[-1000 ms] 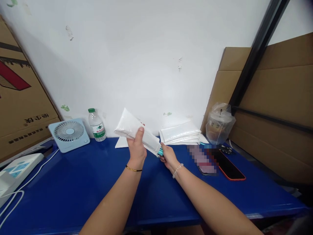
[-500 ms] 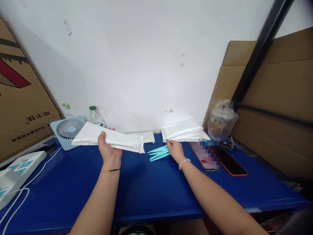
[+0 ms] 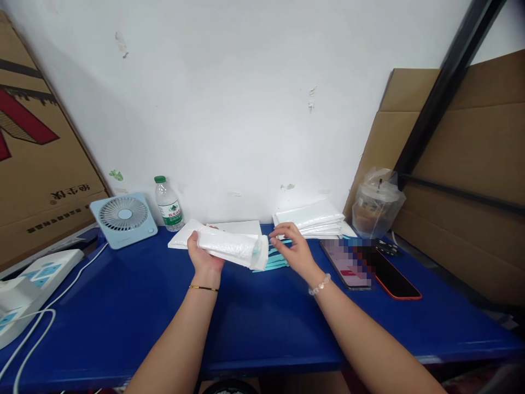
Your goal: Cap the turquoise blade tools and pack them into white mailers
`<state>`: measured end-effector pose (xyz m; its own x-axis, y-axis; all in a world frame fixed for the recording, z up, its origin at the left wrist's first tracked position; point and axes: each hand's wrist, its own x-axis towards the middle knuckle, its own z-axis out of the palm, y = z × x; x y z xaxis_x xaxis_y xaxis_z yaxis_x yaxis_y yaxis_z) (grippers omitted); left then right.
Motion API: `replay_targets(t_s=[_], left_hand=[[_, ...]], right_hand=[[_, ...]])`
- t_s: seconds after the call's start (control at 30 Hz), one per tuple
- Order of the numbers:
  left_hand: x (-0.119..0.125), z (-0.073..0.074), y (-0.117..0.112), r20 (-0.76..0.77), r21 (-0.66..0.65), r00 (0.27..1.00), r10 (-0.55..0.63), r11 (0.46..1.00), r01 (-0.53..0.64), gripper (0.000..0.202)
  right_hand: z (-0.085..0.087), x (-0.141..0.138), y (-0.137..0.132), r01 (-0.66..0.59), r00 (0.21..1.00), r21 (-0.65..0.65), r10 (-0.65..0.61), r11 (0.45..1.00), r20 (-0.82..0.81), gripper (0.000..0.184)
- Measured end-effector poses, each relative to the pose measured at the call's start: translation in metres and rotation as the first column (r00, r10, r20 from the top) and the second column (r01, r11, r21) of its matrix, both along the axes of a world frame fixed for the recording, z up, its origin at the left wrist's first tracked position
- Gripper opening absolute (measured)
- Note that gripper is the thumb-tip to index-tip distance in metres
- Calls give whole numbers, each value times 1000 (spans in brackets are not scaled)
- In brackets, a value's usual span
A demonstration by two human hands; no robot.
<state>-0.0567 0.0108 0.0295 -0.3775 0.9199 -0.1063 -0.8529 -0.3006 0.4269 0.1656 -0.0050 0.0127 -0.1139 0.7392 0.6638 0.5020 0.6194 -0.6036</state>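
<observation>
My left hand (image 3: 205, 257) is closed around a white bubble mailer (image 3: 229, 246), thumb on top and fingers underneath. The mailer is held tilted above the table, its right end pointing towards my right hand (image 3: 293, 249). A flap and a pale teal patch show at that end. My right hand hovers just beside it with curved fingers, thumb and fingertips slightly apart and nothing visible between them. Below and behind that hand lie several flat teal strips (image 3: 273, 262), partly covered by the mailer and the fingers.
A stack of white mailers (image 3: 314, 216) lies against the wall, with other white mailers (image 3: 241, 227) behind my left hand. A blue fan (image 3: 125, 219), water bottle (image 3: 168, 205) and power strip (image 3: 36, 284) stand left. Right are phones (image 3: 396, 273) and a bagged drink cup (image 3: 371, 205).
My left hand has moved right with the mailer, turning its end towards my right hand. My right hand has lifted off the teal strips. The bottle is now uncovered.
</observation>
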Motion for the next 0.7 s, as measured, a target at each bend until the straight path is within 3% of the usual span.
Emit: replay_targets(t_s=[0.1,0.2,0.37,0.47,0.6,0.7], left_hand=[[9,1,-3,-30,3,999,35,999,-35,22],[15,0,-7,-93,16,993,69,998,-68,23],[19,-1,-10,-103,48,994,25,999,-20,24],[17,2,-9,-71,12,996,53,999,-52,22],[10,4,-5,-86,-38,992,95,994,-98,23],[-4,4,1,-102,-66,980,172,982,-179,22]], right_hand=[[1,-10,-5,-68,994,-15,69,998,86,12],[-9,-23,-2,-74,981,-51,82,996,177,14],[-24,-39,0,-76,958,-170,119,982,260,15],[-25,-42,-2,-88,938,-113,120,990,325,17],[-19,-35,-2,-62,909,7,53,998,412,1],[-11,-20,1,-13,879,77,-25,997,475,6]])
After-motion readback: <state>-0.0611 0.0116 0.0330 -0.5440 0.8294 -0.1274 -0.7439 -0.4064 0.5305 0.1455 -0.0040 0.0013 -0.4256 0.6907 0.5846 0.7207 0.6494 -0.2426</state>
